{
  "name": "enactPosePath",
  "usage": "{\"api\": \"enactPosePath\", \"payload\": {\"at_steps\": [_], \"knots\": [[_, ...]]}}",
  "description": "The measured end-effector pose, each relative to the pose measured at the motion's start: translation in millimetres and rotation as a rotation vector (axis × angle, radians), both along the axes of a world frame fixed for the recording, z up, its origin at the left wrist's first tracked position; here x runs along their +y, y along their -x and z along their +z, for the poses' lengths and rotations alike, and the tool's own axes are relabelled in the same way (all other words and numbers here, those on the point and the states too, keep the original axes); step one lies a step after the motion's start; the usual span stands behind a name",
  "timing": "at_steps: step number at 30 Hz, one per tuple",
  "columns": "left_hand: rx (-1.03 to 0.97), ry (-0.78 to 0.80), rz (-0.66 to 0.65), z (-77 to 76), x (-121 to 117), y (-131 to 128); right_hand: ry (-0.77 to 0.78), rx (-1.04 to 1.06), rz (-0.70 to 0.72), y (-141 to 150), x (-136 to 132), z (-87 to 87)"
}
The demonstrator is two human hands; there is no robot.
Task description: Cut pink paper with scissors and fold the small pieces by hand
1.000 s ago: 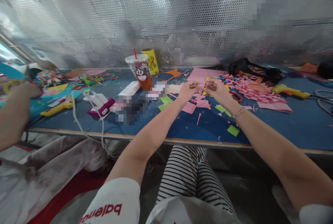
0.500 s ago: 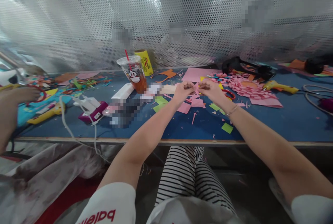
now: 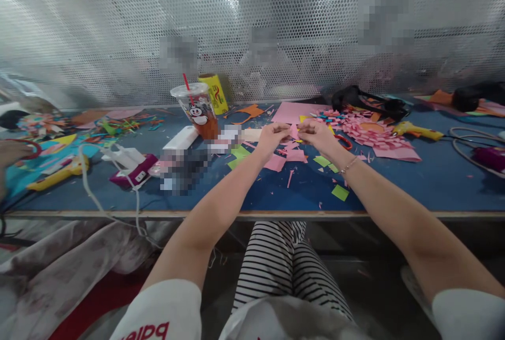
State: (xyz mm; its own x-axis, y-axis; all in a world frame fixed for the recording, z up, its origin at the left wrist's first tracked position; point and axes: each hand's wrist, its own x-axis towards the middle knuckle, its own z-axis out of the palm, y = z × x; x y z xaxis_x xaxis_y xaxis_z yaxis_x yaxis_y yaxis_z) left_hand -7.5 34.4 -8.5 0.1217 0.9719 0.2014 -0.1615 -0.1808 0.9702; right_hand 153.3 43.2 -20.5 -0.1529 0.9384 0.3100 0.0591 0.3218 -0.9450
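Above the middle of the blue table, my left hand [image 3: 273,137] and my right hand [image 3: 314,133] face each other with bent, pinched fingers. Between their fingertips is a small pink paper piece [image 3: 294,131], partly hidden by the fingers. Under and around them lie pink paper scraps [image 3: 275,162] and green paper pieces [image 3: 340,192]. Just right of my right hand is the red handle of scissors [image 3: 344,142], mostly covered. Beyond it, pink folded paper strips [image 3: 365,129] form a fringed round on a pink sheet [image 3: 398,154].
A drink cup [image 3: 197,111] with a red straw stands left of my hands, by a yellow can [image 3: 215,93]. Yellow glue guns [image 3: 418,131] lie at both sides. A purple power strip [image 3: 134,171] trails a white cable. Another person's hand [image 3: 8,158] holds red-handled scissors at far left.
My hands stay together over the scraps, both still pinching at the pink paper. The whole view has shifted slightly. The other person's hand has drawn away toward the left edge.
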Motion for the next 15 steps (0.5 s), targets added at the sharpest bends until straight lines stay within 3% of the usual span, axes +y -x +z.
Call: {"api": "enactPosePath", "payload": {"at_steps": [8, 15], "knots": [[-0.009, 0.079, -0.130, -0.6, -2.0, -0.2, -0.130, -0.009, -0.082, -1.0, 5.4, -3.0], [0.161, -0.061, -0.048, -0.3, -1.4, -1.8, -0.236, -0.116, -0.040, 2.7, 0.9, -7.0]]}}
